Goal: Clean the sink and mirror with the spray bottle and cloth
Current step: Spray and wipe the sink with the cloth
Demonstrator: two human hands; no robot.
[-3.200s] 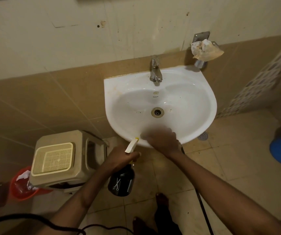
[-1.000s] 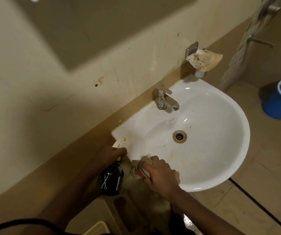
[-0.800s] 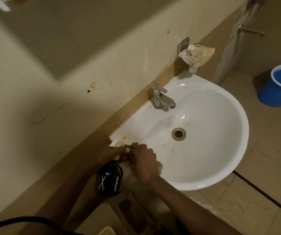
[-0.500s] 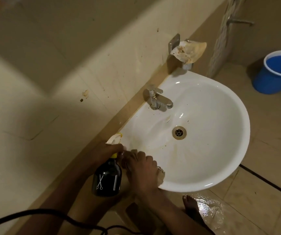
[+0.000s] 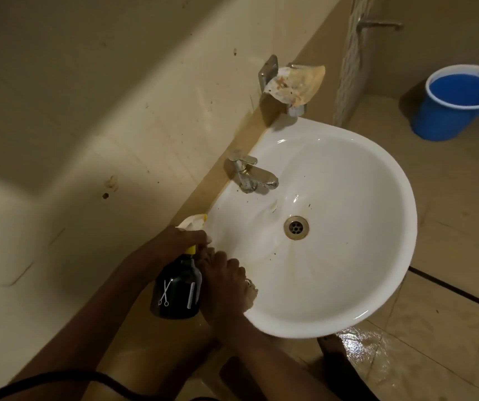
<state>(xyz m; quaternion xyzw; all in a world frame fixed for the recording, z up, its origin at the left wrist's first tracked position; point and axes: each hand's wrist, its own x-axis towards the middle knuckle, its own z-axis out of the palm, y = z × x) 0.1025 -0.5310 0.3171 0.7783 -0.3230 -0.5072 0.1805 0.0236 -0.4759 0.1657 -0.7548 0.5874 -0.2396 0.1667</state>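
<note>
since a few seconds ago the right hand [image 5: 226,285] has slid from the front of the sink [image 5: 377,198] round to its near left edge, and the view has tipped so the sink now sits to the right. the right hand is closed down on a pale cloth [image 5: 250,293], pressing it on the rim, with only a bit of cloth peeking out. the left hand [image 5: 183,238] is wrapped round the top of the dark spray bottle [image 5: 177,287], which hangs just beside the sink edge and touches the right hand. the bowl looks wet and mostly white, but brown streaks and small dark specks remain near the drain [image 5: 296,227] and below the tap [image 5: 249,175]. so i think the sink is only partly done. the mirror is not in view, so that part seems left to do.
</note>
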